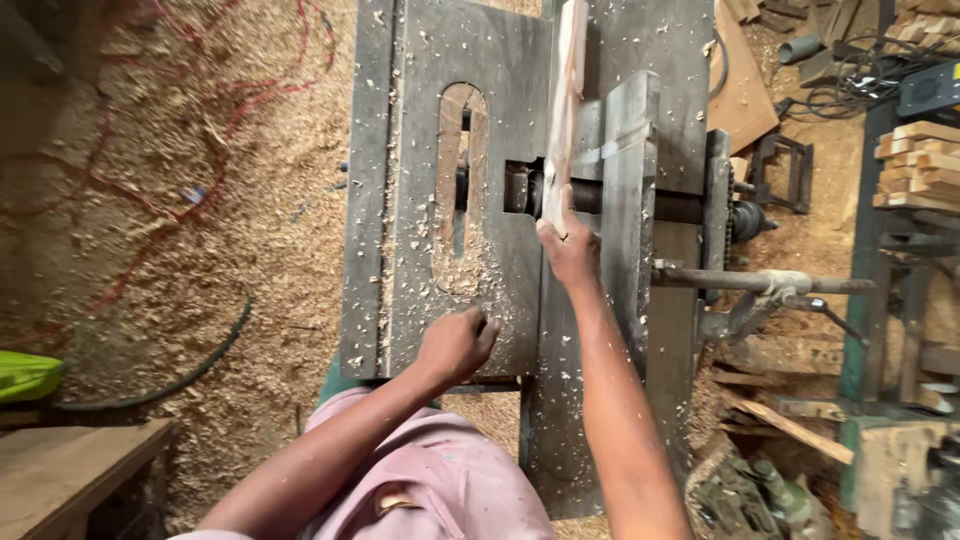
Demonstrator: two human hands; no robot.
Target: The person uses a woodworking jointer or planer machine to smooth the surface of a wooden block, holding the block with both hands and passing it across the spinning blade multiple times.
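The right hand [568,245] is closed around the near end of a pale wooden board [566,95], which stands on edge and runs away from the person across the machine. The left hand [457,342] is curled into a loose fist with nothing in it, its knuckles resting on the near part of the table among the chips.

Largest first: the sawdust-covered floor [180,200] fills the left of the view, with a red cable [260,95] and a dark hose [190,375] lying in the shavings. Next comes the grey steel machine table [420,40], a woodworking bench with a long oval slot [460,190] at its middle. Right of the slot stands an upright steel fence [630,170] — the board leans just beside it, over a dark opening where a shaft shows. A lever handle [760,282] sticks out on the right. Stacked timber pieces [915,165] sit on a rack at the far right. Smallest are the wood chips [470,280] gathered round the slot.

As I judge it, the risk lies in the right hand's fingers being so near the opening — if the board catches or kicks, they could slide toward the cutter. The loose chips under the left hand could let it slip toward the slot.
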